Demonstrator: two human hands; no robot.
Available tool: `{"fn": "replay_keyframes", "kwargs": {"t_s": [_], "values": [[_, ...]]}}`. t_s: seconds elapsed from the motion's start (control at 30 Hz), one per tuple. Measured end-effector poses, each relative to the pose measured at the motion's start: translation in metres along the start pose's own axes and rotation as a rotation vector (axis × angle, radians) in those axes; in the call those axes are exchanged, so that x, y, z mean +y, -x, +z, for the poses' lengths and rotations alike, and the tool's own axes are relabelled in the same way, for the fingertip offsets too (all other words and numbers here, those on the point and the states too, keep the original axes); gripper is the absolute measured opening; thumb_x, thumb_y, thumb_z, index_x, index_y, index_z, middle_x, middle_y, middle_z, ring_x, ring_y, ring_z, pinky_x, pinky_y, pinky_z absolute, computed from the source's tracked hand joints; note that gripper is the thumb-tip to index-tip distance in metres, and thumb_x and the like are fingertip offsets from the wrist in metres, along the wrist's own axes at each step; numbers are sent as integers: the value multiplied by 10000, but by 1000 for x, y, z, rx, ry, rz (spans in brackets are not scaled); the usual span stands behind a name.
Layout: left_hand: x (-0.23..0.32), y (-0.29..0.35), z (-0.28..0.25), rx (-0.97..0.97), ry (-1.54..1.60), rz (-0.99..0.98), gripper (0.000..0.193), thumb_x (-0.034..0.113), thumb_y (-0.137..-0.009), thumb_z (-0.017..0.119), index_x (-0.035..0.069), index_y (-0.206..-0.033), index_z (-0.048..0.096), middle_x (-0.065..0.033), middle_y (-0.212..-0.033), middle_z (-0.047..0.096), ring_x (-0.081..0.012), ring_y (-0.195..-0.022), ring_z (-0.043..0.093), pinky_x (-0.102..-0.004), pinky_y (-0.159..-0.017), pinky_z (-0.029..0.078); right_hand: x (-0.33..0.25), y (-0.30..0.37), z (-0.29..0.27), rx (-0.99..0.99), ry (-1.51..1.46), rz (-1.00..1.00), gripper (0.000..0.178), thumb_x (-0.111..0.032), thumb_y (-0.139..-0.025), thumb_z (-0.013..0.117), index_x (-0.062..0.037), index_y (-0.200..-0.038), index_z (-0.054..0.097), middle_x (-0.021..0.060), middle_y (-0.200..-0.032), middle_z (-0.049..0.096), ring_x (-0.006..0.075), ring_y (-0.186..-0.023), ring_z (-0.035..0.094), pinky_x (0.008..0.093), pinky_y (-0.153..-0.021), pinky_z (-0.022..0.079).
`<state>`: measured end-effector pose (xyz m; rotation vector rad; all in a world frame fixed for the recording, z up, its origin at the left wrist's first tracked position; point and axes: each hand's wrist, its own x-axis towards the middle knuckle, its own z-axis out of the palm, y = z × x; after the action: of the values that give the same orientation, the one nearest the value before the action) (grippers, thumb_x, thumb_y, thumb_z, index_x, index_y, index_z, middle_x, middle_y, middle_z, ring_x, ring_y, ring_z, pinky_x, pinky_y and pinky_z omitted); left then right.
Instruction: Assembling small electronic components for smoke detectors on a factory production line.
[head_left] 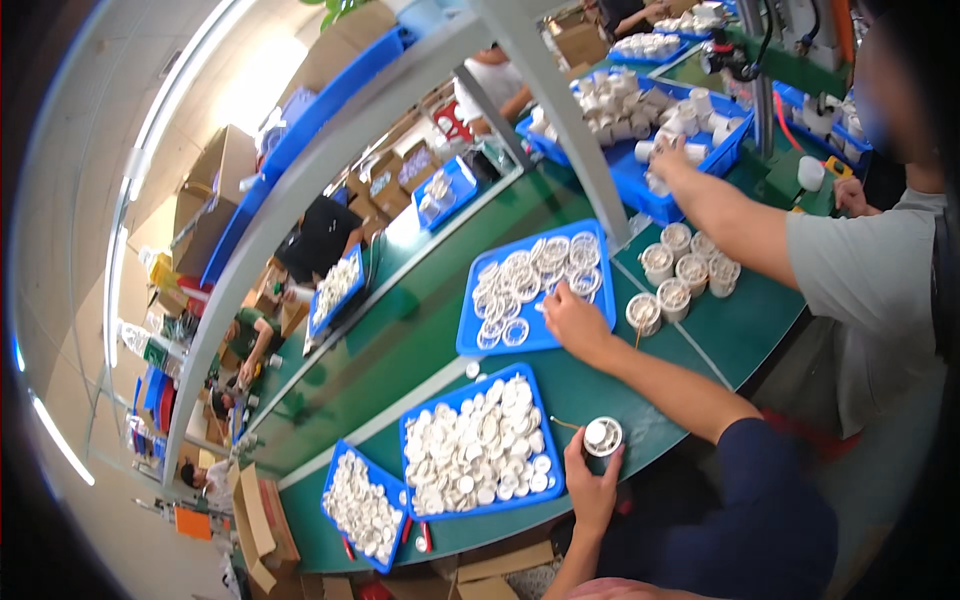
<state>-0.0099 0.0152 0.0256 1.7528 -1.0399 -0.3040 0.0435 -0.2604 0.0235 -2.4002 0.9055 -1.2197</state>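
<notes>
A small white round cap (602, 436) is pinched in the grip of the left hand (592, 487) above the green table (400, 340). The right hand (572, 320), fingers curled, is reached onto the blue tray of clear rings (535, 285). Beside it, a few filled white cups (680, 270) are stood finished; a tray of white discs (478, 445) is left nearly full, so much appears undone.

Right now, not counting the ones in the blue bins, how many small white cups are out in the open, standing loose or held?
Loose cups standing together on the green table: 7
Held cup in the left hand: 1
Total: 8
</notes>
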Motion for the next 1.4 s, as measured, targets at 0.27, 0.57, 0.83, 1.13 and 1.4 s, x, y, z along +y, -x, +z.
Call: {"fn": "replay_keyframes", "kwargs": {"t_s": [0.27, 0.57, 0.83, 1.13, 1.4], "values": [[6, -4, 6, 46, -91, 85, 645, 163, -876, 868, -22, -1396, 536, -218, -1285, 609, -386, -1180, 625, -432, -1039, 501, -6, -6, -2, 47, -145, 11, 152, -209, -1020, 639, -58, -1009, 624, 161, -1014, 626, 388, -850, 711, 486, -702, 596], [4, -13, 12, 100, -140, 203, 627, 124, -852, 862, -6, -1378, 547, -239, -1289, 583, -443, -1173, 597, -479, -1011, 509, -1, -11, -28, 122, -391, -83, 198, -156, -1017, 654, 21, -1096, 692, 209, -1035, 670, 427, -917, 673, 478, -812, 537], [-3, -11, 3, 149, -109, 214, 625, 108, -841, 847, -16, -1373, 544, -244, -1244, 593, -448, -1146, 592, -493, -979, 503, -11, 59, -78, -382, -374, 146, 254, -184, -978, 703, 41, -1091, 742, 199, -973, 715, 341, -871, 709, 412, -801, 551], [-1, -3, 7, 148, -79, 198, 610, 123, -836, 862, -22, -1351, 569, -225, -1245, 620, -412, -1143, 616, -464, -985, 518, -28, 77, -84, -434, 70, -58, 461, -271, -854, 835, -20, -1219, 708, 110, -1238, 664, 330, -1150, 629, 435, -996, 529], [-5, -5, 6, 191, -111, 195, 684, 184, -800, 900, -16, -1364, 569, -203, -1235, 601, -410, -1118, 614, -470, -938, 526, -53, 69, -119, -375, -284, -45, 356, -213, -868, 792, 2, -1135, 698, 153, -1160, 675, 322, -1061, 641, 415, -903, 538]]}}
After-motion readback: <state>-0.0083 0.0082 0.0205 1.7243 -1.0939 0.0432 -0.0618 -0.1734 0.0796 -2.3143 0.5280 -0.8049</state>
